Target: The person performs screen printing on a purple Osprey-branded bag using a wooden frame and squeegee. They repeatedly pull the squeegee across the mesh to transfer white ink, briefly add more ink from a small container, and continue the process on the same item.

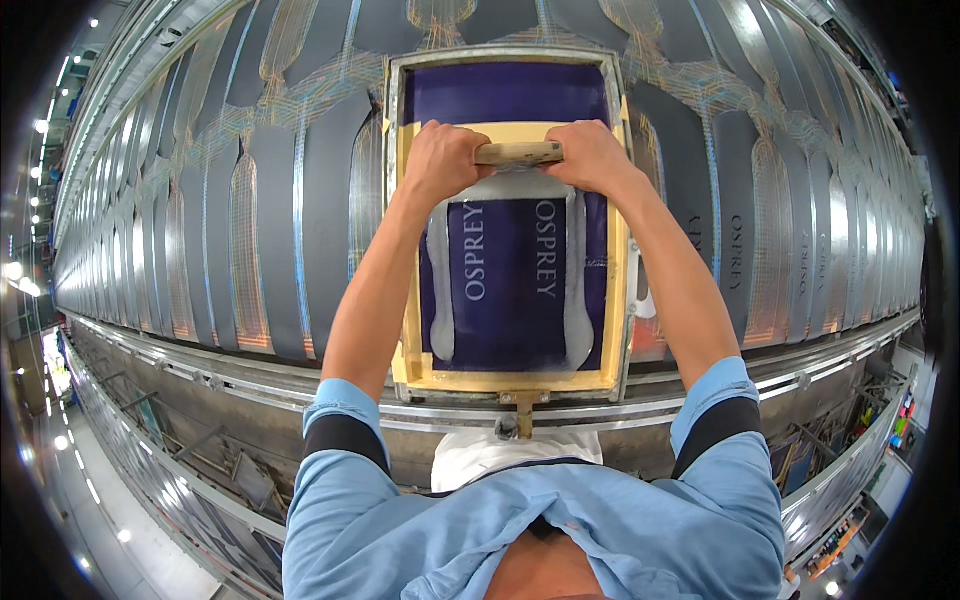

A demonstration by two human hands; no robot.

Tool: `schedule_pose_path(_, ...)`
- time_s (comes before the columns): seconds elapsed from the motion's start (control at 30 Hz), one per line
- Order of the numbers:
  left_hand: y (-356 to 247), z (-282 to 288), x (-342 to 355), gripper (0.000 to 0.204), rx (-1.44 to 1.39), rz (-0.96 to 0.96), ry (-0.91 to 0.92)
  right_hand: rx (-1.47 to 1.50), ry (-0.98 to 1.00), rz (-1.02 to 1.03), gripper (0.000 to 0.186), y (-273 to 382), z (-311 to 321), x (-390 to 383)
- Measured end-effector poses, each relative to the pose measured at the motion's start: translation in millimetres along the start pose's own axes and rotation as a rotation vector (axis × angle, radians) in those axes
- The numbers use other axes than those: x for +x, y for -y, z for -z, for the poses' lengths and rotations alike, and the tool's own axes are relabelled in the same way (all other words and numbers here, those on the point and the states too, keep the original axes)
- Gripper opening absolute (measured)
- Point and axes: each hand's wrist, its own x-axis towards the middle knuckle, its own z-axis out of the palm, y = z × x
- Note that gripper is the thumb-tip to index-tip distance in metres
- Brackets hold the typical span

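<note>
With both fists I grip a wooden-handled squeegee [519, 153] that lies across a screen-printing frame. My left hand [446, 160] is wrapped around its left end and my right hand [590, 157] around its right end. The blade is mostly hidden below the handle and my hands. Under it is the dark purple mesh [510, 330], edged with yellow tape inside a metal frame [622, 300]. Grey ink [440, 300] runs down both sides of the mesh in thick streaks and bridges them near the squeegee. Light lettering shows on the mesh between the streaks.
A long printing table carries rows of dark grey cut fabric pieces [270, 220]; some to the right bear dark lettering. A metal rail [250, 383] follows its near edge, and a bracket [524, 410] on the frame sits over it. Another long rack [150, 470] stands at lower left.
</note>
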Motion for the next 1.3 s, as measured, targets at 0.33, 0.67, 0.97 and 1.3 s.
schedule_pose_path(0.33,-118.0,-13.5,-217.9,0.024,-0.112,0.002,0.019,0.04,0.037,0.126,0.029,97.0,-60.0,-210.3)
schedule_pose_path(0.67,-21.7,11.3,-25.3,0.021,0.038,-0.024,0.087,-0.021,0.063,0.012,0.029,12.3,3.7,-34.7)
schedule_pose_path(0.97,-9.6,-9.7,-19.6,0.027,-0.05,0.015,-0.039,0.055,0.024,-0.066,0.027,1.8,-10.0,-20.6)
schedule_pose_path(1.3,-123.2,-14.7,-231.3,0.025,-0.151,-0.015,0.028,0.05,0.212,-0.019,0.032,106.4,-59.4,-222.2)
